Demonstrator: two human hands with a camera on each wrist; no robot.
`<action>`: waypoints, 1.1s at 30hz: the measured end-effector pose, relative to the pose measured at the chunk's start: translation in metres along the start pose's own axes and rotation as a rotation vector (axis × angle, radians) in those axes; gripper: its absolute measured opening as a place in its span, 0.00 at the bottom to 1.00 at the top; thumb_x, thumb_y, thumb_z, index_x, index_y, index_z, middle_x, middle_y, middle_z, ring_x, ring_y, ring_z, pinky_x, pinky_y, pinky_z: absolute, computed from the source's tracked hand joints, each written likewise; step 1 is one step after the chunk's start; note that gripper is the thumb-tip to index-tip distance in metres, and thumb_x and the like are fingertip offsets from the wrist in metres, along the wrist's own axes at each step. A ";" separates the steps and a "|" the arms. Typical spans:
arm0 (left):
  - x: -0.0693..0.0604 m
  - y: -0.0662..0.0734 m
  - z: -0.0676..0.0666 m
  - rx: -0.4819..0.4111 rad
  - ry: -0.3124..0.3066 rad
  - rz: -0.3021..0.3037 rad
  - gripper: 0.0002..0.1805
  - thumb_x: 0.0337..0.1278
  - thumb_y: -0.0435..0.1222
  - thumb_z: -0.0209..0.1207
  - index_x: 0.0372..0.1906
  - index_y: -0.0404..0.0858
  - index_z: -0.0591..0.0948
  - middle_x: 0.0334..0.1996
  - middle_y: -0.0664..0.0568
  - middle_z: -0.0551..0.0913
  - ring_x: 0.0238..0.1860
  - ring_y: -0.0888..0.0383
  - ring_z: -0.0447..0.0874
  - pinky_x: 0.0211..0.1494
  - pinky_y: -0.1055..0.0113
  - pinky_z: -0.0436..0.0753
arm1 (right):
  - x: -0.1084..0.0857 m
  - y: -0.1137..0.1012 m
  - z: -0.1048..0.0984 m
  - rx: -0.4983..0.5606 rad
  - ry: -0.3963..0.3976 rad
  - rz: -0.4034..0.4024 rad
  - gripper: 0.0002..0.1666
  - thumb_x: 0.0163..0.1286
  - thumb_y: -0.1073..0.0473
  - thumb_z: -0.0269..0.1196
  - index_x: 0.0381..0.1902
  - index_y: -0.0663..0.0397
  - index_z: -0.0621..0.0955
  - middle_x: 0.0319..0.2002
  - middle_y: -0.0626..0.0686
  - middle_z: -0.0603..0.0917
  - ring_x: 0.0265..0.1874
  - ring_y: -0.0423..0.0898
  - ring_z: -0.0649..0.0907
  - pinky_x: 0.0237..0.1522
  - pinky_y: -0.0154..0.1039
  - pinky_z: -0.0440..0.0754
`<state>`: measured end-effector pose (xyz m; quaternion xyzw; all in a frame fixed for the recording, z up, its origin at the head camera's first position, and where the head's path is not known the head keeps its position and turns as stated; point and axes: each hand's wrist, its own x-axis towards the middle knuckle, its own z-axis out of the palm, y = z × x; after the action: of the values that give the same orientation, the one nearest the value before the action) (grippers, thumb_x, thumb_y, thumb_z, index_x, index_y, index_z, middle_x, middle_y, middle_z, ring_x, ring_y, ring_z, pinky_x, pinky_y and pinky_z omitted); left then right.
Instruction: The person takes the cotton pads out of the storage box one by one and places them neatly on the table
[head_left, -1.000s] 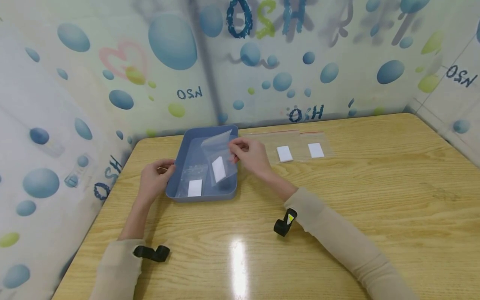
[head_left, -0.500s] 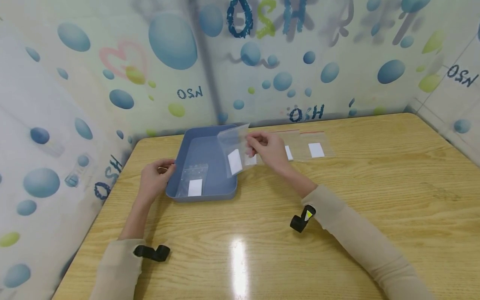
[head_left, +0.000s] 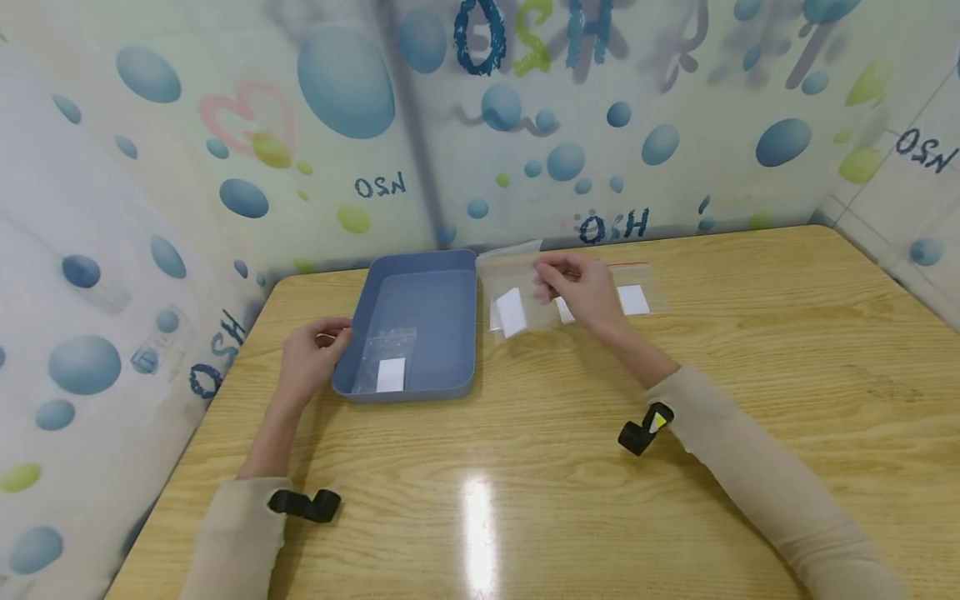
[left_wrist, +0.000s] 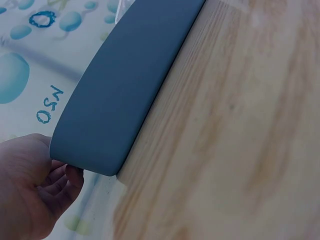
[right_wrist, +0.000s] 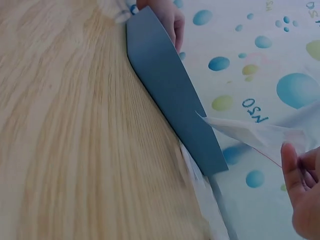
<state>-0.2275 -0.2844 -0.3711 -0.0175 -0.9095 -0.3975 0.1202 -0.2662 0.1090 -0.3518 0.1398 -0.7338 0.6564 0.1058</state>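
Observation:
My left hand point(head_left: 311, 358) grips the left side of a blue-grey plastic tray point(head_left: 418, 394); in the left wrist view its fingers are curled by the outer wall of the tray point(left_wrist: 115, 100). One clear zip-lock bag point(head_left: 390, 346) with a white card lies inside, at the near left. Right of the tray, above the table, my right hand point(head_left: 587, 292) pinches another clear zip-lock bag point(head_left: 510, 275) by its edge, a white card in it. That bag point(right_wrist: 255, 132) hangs tilted in the right wrist view. Behind it, bags on the table are partly covered.
A row of flat zip-lock bags with red seals and white cards lies along the table's back; the rightmost bag point(head_left: 645, 279) shows best. The wooden table point(head_left: 420, 483) reaches a wall point(head_left: 465, 167) printed with blue bubbles.
My right hand has carried the pinched bag out of the tray, rightward over the bags on the table. The left hand and tray have stayed in place.

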 end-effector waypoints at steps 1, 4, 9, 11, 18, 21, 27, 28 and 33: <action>0.000 0.000 0.000 0.002 -0.001 0.000 0.15 0.70 0.34 0.59 0.52 0.27 0.84 0.42 0.35 0.84 0.35 0.64 0.79 0.34 0.80 0.76 | 0.000 0.001 -0.004 0.002 0.001 -0.004 0.16 0.74 0.59 0.64 0.48 0.70 0.84 0.31 0.54 0.87 0.26 0.39 0.85 0.33 0.33 0.85; 0.001 -0.001 0.001 0.005 -0.004 0.003 0.15 0.71 0.34 0.59 0.53 0.27 0.84 0.42 0.36 0.84 0.34 0.66 0.79 0.34 0.79 0.76 | -0.001 0.004 -0.018 0.030 0.004 -0.014 0.17 0.74 0.60 0.63 0.49 0.72 0.83 0.30 0.55 0.86 0.25 0.40 0.84 0.33 0.34 0.85; 0.001 0.001 0.000 0.000 -0.001 0.009 0.15 0.70 0.34 0.59 0.52 0.27 0.84 0.42 0.35 0.84 0.35 0.64 0.79 0.35 0.80 0.76 | -0.001 0.009 -0.040 0.018 0.050 0.019 0.17 0.74 0.59 0.63 0.49 0.70 0.83 0.32 0.54 0.87 0.26 0.39 0.84 0.34 0.32 0.84; 0.000 0.001 0.000 -0.002 0.001 0.008 0.15 0.70 0.34 0.59 0.52 0.27 0.84 0.42 0.35 0.84 0.35 0.63 0.80 0.35 0.80 0.76 | -0.001 0.009 -0.048 0.015 0.067 0.032 0.16 0.74 0.58 0.64 0.49 0.68 0.84 0.32 0.50 0.87 0.27 0.38 0.84 0.34 0.30 0.84; -0.001 0.002 0.000 0.002 -0.007 -0.023 0.15 0.71 0.34 0.58 0.54 0.28 0.84 0.44 0.36 0.84 0.36 0.63 0.79 0.36 0.79 0.76 | -0.002 0.011 -0.071 -0.022 0.078 0.027 0.19 0.74 0.58 0.63 0.50 0.73 0.82 0.32 0.46 0.87 0.29 0.38 0.85 0.36 0.30 0.84; -0.001 0.001 0.000 0.005 -0.007 -0.025 0.15 0.72 0.34 0.57 0.54 0.28 0.84 0.44 0.36 0.84 0.37 0.60 0.80 0.36 0.79 0.76 | -0.004 0.010 -0.079 -0.033 0.078 0.030 0.20 0.74 0.58 0.63 0.51 0.73 0.82 0.32 0.46 0.87 0.29 0.38 0.85 0.35 0.29 0.84; 0.000 0.000 0.000 0.001 -0.009 -0.024 0.15 0.72 0.34 0.57 0.54 0.28 0.83 0.45 0.36 0.84 0.39 0.57 0.80 0.37 0.79 0.76 | -0.006 0.010 -0.094 0.046 0.080 0.026 0.15 0.73 0.61 0.64 0.47 0.70 0.83 0.32 0.51 0.87 0.26 0.40 0.84 0.32 0.31 0.84; 0.000 0.000 0.000 0.002 -0.010 -0.025 0.15 0.72 0.34 0.57 0.55 0.28 0.83 0.45 0.36 0.84 0.39 0.58 0.80 0.37 0.79 0.76 | -0.007 0.010 -0.096 0.047 0.079 0.023 0.14 0.74 0.61 0.63 0.47 0.70 0.84 0.32 0.51 0.87 0.26 0.40 0.84 0.32 0.31 0.84; 0.000 0.000 0.000 -0.004 -0.015 -0.023 0.16 0.72 0.34 0.57 0.55 0.28 0.83 0.45 0.36 0.84 0.39 0.57 0.80 0.37 0.79 0.76 | -0.009 0.011 -0.109 -0.005 0.093 0.031 0.17 0.75 0.59 0.62 0.50 0.72 0.82 0.32 0.49 0.87 0.27 0.39 0.84 0.33 0.29 0.83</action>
<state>-0.2279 -0.2839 -0.3710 -0.0102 -0.9097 -0.4006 0.1087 -0.2643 0.2191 -0.3529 0.0975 -0.7318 0.6619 0.1301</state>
